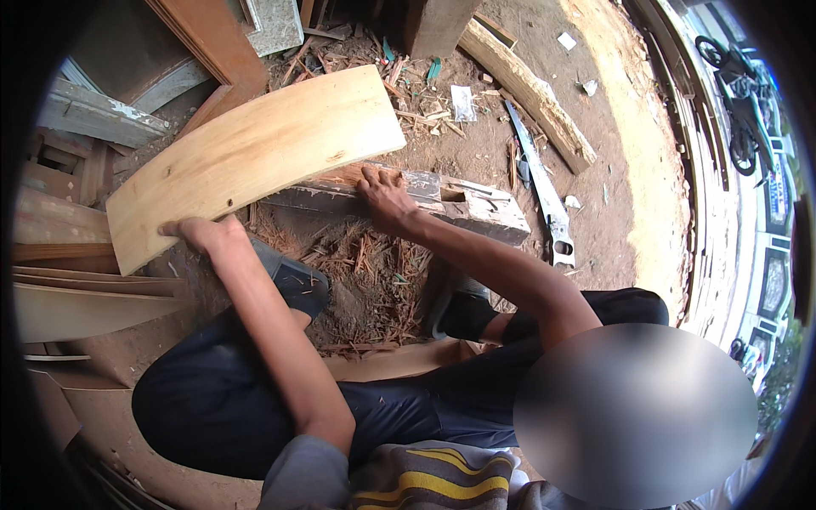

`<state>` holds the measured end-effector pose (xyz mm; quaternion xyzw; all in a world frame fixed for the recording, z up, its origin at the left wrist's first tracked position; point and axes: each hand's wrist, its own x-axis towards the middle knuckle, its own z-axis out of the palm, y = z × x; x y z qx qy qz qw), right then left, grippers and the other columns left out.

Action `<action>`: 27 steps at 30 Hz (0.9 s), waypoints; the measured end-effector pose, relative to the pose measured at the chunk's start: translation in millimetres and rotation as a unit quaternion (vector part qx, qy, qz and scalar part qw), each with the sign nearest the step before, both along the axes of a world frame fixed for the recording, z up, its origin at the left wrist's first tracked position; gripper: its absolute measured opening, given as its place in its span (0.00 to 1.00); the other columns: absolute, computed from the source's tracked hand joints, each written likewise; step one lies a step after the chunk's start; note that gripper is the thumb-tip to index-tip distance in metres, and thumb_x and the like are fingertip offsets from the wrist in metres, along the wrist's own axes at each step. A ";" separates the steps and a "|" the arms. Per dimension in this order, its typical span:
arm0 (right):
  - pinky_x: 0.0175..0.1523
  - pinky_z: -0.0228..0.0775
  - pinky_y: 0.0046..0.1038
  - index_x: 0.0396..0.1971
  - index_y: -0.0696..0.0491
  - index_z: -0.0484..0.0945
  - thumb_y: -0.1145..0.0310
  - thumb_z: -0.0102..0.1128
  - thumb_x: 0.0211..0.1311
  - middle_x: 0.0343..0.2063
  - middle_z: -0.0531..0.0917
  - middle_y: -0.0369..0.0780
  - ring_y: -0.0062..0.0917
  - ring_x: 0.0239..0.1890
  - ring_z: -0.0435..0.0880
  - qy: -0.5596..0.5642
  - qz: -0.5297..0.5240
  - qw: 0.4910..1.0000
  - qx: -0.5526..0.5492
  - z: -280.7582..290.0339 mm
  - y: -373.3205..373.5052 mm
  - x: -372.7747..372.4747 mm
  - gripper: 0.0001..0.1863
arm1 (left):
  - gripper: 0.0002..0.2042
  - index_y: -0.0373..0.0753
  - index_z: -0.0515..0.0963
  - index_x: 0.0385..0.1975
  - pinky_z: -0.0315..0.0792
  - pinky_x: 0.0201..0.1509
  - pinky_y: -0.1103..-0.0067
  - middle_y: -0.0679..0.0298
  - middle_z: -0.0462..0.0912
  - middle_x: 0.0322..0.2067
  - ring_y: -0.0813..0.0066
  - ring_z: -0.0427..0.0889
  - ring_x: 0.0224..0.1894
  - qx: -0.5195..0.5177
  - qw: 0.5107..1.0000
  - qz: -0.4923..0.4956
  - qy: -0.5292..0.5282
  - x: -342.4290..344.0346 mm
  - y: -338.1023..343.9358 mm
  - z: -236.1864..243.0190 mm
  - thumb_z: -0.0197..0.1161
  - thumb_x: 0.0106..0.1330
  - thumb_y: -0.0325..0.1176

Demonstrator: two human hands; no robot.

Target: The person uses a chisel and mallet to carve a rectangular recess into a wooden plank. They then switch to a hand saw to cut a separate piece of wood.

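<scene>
Above a dirt floor (608,123), the left hand (204,235) pinches a pale board (259,149) by its edge; the right hand (391,204) rests bent fingers on worn timber (427,189), grip unclear

At the left of the frame, the pale board (263,157) hides some fingers of the left hand (206,236); at lower right, a blurred oval (636,416) covers what is behind.

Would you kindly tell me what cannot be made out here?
In the head view:
- Left hand: most fingers, hidden by the board.
- Block: its left end, hidden by the board.
- Lower right: whatever lies behind the blurred oval.
</scene>
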<state>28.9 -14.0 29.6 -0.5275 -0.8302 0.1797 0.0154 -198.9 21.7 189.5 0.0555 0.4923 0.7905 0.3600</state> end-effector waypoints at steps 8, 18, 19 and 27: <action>0.33 0.74 0.36 0.42 0.61 0.64 0.75 0.66 0.41 0.25 0.77 0.46 0.36 0.28 0.79 0.030 0.170 0.947 -0.273 63.6 42.4 -4.4 0.26 | 0.34 0.44 0.47 0.66 0.50 0.67 0.54 0.55 0.52 0.65 0.55 0.53 0.66 -0.004 0.999 0.022 0.026 -19.5 10.4 10.5 0.24 0.67 0.61; 0.54 0.65 0.46 0.54 0.56 0.59 0.65 0.70 0.40 0.53 0.67 0.52 0.42 0.55 0.68 -0.069 0.072 0.987 -0.125 56.5 24.9 -14.9 0.39 | 0.34 0.45 0.46 0.66 0.51 0.67 0.55 0.55 0.52 0.65 0.56 0.52 0.67 0.015 1.000 0.010 0.010 -29.6 2.7 13.0 0.24 0.67 0.61; 0.57 0.62 0.49 0.57 0.55 0.57 0.64 0.70 0.41 0.57 0.63 0.53 0.44 0.59 0.64 -0.078 0.034 0.995 -0.056 54.7 9.7 -2.4 0.42 | 0.34 0.44 0.46 0.66 0.50 0.67 0.55 0.55 0.51 0.65 0.56 0.52 0.67 0.020 1.000 0.010 0.014 -31.5 1.7 10.8 0.24 0.67 0.61; 0.63 0.45 0.59 0.63 0.50 0.53 0.64 0.67 0.45 0.63 0.51 0.51 0.46 0.67 0.48 -0.112 -0.098 0.988 0.051 65.8 -47.6 89.0 0.44 | 0.39 0.40 0.44 0.66 0.46 0.69 0.59 0.54 0.50 0.65 0.57 0.50 0.67 0.014 0.999 -0.043 -0.023 -3.2 -10.9 18.5 0.26 0.64 0.65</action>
